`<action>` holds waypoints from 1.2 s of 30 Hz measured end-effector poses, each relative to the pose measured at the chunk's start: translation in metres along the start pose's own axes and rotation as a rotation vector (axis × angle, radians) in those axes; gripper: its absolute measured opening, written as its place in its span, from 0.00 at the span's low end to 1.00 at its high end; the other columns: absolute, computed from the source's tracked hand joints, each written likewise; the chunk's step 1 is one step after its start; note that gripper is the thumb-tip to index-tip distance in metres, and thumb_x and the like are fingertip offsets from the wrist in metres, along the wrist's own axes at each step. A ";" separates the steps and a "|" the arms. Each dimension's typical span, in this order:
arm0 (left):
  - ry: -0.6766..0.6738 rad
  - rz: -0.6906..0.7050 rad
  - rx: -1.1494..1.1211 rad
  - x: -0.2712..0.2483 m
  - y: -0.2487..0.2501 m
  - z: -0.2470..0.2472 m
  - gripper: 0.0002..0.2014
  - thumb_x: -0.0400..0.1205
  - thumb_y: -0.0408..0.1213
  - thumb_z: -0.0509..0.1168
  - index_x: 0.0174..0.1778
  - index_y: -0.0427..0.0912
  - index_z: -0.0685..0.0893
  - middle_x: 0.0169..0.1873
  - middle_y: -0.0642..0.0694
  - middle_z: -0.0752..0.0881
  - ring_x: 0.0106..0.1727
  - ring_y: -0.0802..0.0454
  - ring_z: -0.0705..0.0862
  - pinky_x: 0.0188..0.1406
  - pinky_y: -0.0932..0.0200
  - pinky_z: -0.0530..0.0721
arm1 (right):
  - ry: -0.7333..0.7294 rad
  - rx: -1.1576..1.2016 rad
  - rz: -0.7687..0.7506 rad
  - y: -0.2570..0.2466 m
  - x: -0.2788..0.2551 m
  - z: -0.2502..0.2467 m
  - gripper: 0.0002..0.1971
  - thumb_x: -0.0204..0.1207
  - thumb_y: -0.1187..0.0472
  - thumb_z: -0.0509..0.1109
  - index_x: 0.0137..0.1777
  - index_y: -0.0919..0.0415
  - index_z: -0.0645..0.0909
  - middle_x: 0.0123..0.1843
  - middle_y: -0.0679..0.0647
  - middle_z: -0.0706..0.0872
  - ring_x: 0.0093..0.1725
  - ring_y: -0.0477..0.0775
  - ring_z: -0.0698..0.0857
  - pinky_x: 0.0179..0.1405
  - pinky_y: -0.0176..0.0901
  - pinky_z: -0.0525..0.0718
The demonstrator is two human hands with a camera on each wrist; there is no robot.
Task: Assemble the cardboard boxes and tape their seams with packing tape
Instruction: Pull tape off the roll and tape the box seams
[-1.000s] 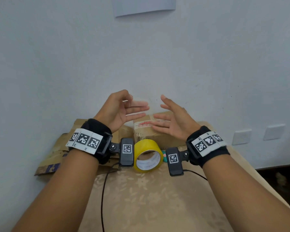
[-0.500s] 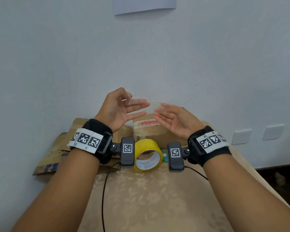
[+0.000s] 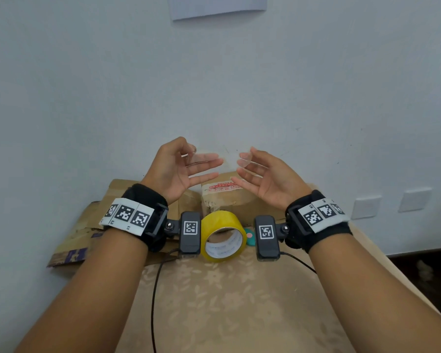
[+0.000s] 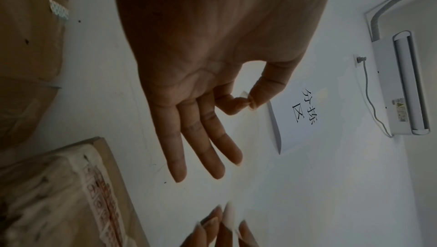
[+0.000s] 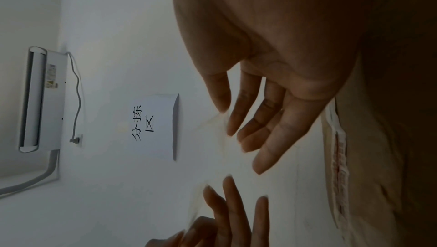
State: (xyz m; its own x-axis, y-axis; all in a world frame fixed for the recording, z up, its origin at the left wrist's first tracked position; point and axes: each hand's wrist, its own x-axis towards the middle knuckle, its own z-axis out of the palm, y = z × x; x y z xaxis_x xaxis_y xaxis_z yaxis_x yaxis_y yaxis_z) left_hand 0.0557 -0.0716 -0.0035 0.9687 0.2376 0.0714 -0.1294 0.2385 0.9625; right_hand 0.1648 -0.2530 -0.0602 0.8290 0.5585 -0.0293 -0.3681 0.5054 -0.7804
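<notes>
We hold a clear strip of tape (image 3: 215,157) raised between both hands. Our left hand (image 3: 175,169) pinches one end between thumb and forefinger, other fingers straight; half a second ago our right hand (image 3: 267,178) was curled lower, now it has opened and risen, the strip touching its thumb tip. The cardboard box (image 3: 229,197) sits just below our fingertips, the yellow tape roll (image 3: 223,235) behind our wrists.

tape roll (image 3: 223,235): glossy yellow plastic | box (image 3: 227,200): matt cardboard | tablecloth (image 3: 227,301): patterned cloth
</notes>
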 end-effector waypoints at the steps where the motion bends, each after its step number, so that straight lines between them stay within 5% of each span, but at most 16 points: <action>1: 0.002 -0.004 -0.001 0.000 0.000 -0.002 0.10 0.82 0.31 0.55 0.35 0.43 0.72 0.55 0.26 0.90 0.63 0.31 0.90 0.68 0.33 0.85 | -0.002 0.010 -0.010 0.000 0.000 0.000 0.12 0.83 0.56 0.75 0.54 0.66 0.90 0.49 0.59 0.92 0.45 0.57 0.93 0.46 0.55 0.94; 5: 0.004 -0.012 -0.014 0.001 -0.002 -0.006 0.10 0.82 0.31 0.55 0.35 0.43 0.72 0.47 0.31 0.91 0.64 0.31 0.89 0.67 0.33 0.85 | -0.018 0.054 -0.040 0.001 0.000 0.000 0.15 0.85 0.56 0.73 0.65 0.64 0.89 0.55 0.61 0.92 0.52 0.61 0.93 0.47 0.55 0.93; 13: -0.007 -0.031 -0.034 0.000 -0.002 -0.004 0.10 0.83 0.31 0.56 0.35 0.42 0.74 0.57 0.26 0.89 0.62 0.29 0.89 0.63 0.33 0.87 | -0.101 0.199 -0.032 0.003 -0.003 0.001 0.16 0.90 0.55 0.62 0.61 0.67 0.85 0.62 0.66 0.91 0.58 0.68 0.93 0.48 0.58 0.94; 18: -0.012 -0.031 -0.035 0.001 -0.002 -0.005 0.10 0.83 0.32 0.56 0.35 0.42 0.74 0.55 0.26 0.90 0.62 0.30 0.90 0.63 0.34 0.88 | -0.098 0.146 0.043 -0.001 -0.005 0.004 0.31 0.82 0.39 0.70 0.70 0.66 0.81 0.65 0.68 0.90 0.61 0.69 0.92 0.51 0.63 0.94; 21: -0.016 -0.027 -0.012 0.000 -0.003 -0.003 0.10 0.84 0.31 0.56 0.36 0.41 0.73 0.57 0.25 0.90 0.62 0.30 0.90 0.63 0.34 0.88 | -0.073 0.011 0.004 0.002 -0.008 0.008 0.24 0.79 0.55 0.78 0.71 0.65 0.81 0.65 0.66 0.89 0.57 0.64 0.93 0.47 0.57 0.94; 26: -0.019 -0.024 0.004 0.000 -0.004 -0.001 0.10 0.84 0.31 0.56 0.37 0.41 0.74 0.58 0.25 0.89 0.61 0.29 0.90 0.62 0.35 0.88 | 0.015 -0.021 -0.051 0.008 -0.005 0.008 0.21 0.80 0.75 0.72 0.72 0.64 0.81 0.60 0.65 0.87 0.50 0.62 0.94 0.42 0.56 0.93; 31: -0.005 -0.016 0.008 -0.001 -0.002 -0.003 0.10 0.85 0.31 0.55 0.37 0.42 0.74 0.57 0.26 0.90 0.61 0.30 0.90 0.61 0.35 0.89 | 0.071 0.005 -0.071 0.006 -0.003 0.006 0.21 0.82 0.78 0.60 0.70 0.64 0.82 0.61 0.69 0.88 0.51 0.64 0.94 0.42 0.56 0.94; 36: 0.016 -0.013 0.021 0.001 -0.004 -0.003 0.10 0.85 0.32 0.56 0.37 0.42 0.73 0.57 0.26 0.90 0.61 0.30 0.90 0.63 0.36 0.89 | 0.079 0.078 -0.075 0.005 -0.005 0.009 0.20 0.82 0.73 0.57 0.71 0.64 0.81 0.57 0.71 0.90 0.48 0.66 0.95 0.41 0.57 0.94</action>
State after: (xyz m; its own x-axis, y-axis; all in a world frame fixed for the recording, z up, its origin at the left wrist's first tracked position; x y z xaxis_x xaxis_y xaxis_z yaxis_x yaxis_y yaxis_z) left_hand 0.0561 -0.0699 -0.0076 0.9668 0.2497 0.0548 -0.1123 0.2223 0.9685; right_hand 0.1553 -0.2479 -0.0584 0.8849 0.4652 -0.0235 -0.3323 0.5951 -0.7317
